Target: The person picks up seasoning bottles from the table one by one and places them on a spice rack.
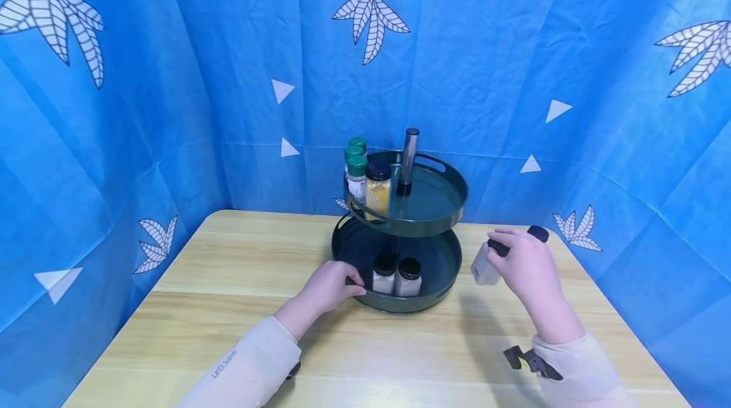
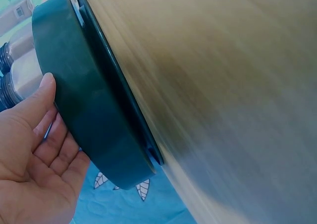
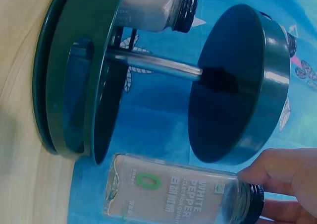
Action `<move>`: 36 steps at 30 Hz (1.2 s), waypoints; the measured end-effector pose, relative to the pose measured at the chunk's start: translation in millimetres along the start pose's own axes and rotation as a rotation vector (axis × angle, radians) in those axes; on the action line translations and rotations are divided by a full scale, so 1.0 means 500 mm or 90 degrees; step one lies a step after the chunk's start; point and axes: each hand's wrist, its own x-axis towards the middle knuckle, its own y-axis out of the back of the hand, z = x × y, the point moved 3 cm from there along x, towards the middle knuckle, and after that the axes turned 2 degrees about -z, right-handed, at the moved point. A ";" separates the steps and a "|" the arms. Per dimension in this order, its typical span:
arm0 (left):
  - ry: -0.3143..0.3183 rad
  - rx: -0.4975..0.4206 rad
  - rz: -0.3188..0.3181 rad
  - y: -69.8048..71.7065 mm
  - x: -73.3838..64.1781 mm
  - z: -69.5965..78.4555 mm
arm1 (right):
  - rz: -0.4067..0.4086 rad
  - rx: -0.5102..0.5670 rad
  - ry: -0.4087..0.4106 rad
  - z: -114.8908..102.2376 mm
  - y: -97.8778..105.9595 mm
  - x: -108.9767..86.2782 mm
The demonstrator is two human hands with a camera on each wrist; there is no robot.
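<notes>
My left hand grips the front left rim of the lower tray of a dark green two-tier rotating rack, thumb over the edge and fingers outside. Two square glass jars with black caps, a left jar and a right jar, stand together on that tray near its front. To the right of the rack, my right hand holds a white pepper jar by its black cap, thumb and fingers around it. The jar hangs tilted above the table. Its label reads WHITE PEPPER in the right wrist view.
On the upper tray stand several green-capped bottles and a yellow-labelled jar, all at the left. A metal post rises through its middle. Another black cap shows behind my right hand. A blue patterned curtain surrounds the wooden table.
</notes>
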 end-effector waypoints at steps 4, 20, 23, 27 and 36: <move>0.000 0.000 0.000 0.001 0.001 0.000 | 0.010 0.006 0.007 -0.008 -0.006 0.000; -0.003 0.001 0.003 -0.002 -0.002 -0.003 | 0.028 0.040 0.064 -0.043 -0.044 0.006; 0.001 0.001 0.003 -0.002 -0.002 -0.003 | 0.027 0.042 0.071 -0.053 -0.047 0.006; 0.001 0.003 0.004 -0.002 -0.002 -0.003 | 0.021 0.041 0.068 -0.063 -0.053 0.007; 0.000 0.004 0.005 -0.003 0.001 -0.004 | 0.020 0.049 0.076 -0.084 -0.072 0.007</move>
